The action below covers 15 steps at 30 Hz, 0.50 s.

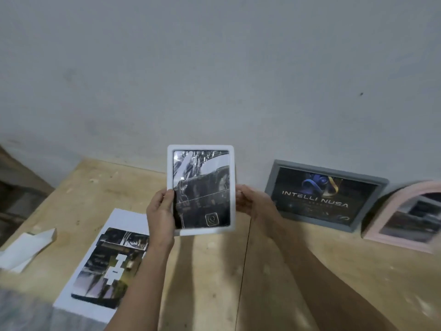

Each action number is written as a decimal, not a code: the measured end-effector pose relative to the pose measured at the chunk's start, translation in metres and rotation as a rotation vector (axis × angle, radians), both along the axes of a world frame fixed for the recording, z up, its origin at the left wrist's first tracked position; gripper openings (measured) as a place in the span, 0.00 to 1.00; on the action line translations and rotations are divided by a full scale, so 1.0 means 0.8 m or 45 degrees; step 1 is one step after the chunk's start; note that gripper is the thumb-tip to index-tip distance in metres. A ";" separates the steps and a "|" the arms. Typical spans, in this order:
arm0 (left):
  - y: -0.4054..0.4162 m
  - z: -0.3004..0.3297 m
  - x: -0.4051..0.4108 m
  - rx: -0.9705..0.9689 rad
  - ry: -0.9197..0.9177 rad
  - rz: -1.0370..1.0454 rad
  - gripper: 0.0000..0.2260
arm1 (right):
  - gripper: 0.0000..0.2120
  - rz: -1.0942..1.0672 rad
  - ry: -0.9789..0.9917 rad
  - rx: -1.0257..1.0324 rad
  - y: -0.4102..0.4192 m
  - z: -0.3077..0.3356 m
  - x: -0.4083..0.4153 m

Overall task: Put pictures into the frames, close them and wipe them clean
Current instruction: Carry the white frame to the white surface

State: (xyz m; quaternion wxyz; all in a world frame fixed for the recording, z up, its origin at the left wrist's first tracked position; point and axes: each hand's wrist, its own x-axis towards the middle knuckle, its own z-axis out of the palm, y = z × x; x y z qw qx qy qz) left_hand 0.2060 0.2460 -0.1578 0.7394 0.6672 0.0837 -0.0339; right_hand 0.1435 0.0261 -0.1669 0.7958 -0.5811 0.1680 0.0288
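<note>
Two filled frames, grey frame [325, 195] and pink frame [405, 217], lean beside the raised white frame [201, 189], gripped by left hand [160, 211] and right hand [250, 201]; wiping remains, judging by its glare.

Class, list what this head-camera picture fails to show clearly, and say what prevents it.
- White frame back: faces away, so its closure is unseen.
- Pink arched frame: blurred and cut by the right edge.
- Printed sheet: partly covered by the left hand and forearm.
- Right hand fingers: behind the frame.
</note>
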 end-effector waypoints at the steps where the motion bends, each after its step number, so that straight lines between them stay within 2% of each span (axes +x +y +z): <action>1: -0.004 0.008 -0.016 -0.009 -0.004 -0.055 0.08 | 0.14 -0.035 -0.034 -0.065 0.003 0.020 -0.022; 4: -0.028 0.029 -0.065 -0.017 -0.010 -0.206 0.08 | 0.08 -0.236 -0.049 -0.255 -0.005 0.052 -0.084; 7: -0.059 0.048 -0.117 -0.017 -0.004 -0.434 0.09 | 0.07 -0.400 0.051 -0.435 -0.034 0.076 -0.159; 15: -0.200 0.081 -0.228 0.343 -0.072 -1.079 0.13 | 0.07 -0.786 0.161 -0.553 -0.141 0.123 -0.364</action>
